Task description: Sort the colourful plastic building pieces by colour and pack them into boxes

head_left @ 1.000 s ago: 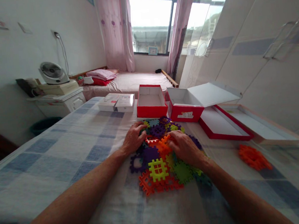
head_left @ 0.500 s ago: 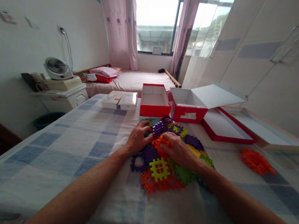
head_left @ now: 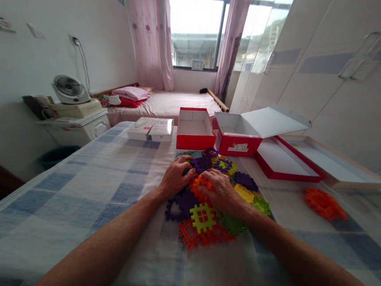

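A heap of colourful plastic interlocking blocks lies on the table in front of me. My right hand (head_left: 223,191) grips an orange interlocking block (head_left: 198,187) with a toothed edge, over the middle of the heap. My left hand (head_left: 176,176) rests at the heap's left edge, thumb and fingers apart. A dark piece shows between them, beside a purple block (head_left: 201,164). Closer to me lie a yellow-green window-shaped block (head_left: 203,217) and orange square blocks (head_left: 190,234). Part of the heap is hidden under my right hand.
Behind the heap stand an open red box (head_left: 195,141) and a red box with its white lid raised (head_left: 239,145). A red-edged tray (head_left: 288,159) is to the right, with joined orange blocks (head_left: 325,203) nearer me. White boxes (head_left: 151,128) stand at the back left.
A purple block that stood tilted near my left fingers now lies flatter on the heap. My right hand has shifted slightly left with the orange block. The view has turned slightly.
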A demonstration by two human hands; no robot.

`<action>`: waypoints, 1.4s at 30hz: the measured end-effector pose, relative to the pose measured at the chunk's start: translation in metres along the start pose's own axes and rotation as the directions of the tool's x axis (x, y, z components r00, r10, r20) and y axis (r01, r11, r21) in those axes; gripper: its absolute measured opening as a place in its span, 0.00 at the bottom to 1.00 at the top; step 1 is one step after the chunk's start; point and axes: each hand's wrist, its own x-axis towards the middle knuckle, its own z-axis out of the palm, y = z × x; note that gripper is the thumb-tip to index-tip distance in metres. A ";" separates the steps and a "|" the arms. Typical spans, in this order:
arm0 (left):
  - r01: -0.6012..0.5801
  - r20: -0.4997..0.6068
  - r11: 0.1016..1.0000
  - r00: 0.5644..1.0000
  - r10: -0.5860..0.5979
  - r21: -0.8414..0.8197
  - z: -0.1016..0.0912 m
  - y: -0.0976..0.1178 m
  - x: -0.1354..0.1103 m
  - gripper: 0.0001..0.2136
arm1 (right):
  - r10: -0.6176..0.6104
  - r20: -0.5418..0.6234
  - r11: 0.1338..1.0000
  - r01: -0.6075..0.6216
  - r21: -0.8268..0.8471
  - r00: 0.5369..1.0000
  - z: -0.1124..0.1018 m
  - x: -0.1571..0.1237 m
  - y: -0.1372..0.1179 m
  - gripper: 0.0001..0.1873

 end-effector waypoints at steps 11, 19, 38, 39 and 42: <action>0.040 -0.042 0.977 0.998 -0.050 -0.212 -0.006 0.003 0.000 0.13 | -0.031 -0.153 0.977 0.062 0.206 0.988 -0.005 0.003 0.008 0.05; 0.014 0.014 0.967 1.000 -0.011 -0.254 -0.012 0.011 0.000 0.16 | 0.004 -0.198 0.944 0.061 0.323 0.980 -0.007 0.001 0.015 0.05; 0.137 -0.030 0.977 0.989 -0.144 -0.165 -0.004 -0.011 0.000 0.20 | 0.592 -0.260 0.806 -0.561 0.188 0.763 -0.124 -0.103 0.151 0.20; 0.149 -0.035 0.976 0.987 -0.156 -0.160 -0.004 -0.012 0.000 0.20 | 0.617 -0.264 0.785 -0.600 0.151 0.741 -0.127 -0.113 0.164 0.20; 0.169 -0.054 0.975 0.982 -0.178 -0.145 -0.004 -0.012 0.000 0.21 | 0.594 -0.334 0.772 -0.635 -0.018 0.732 -0.131 -0.133 0.187 0.19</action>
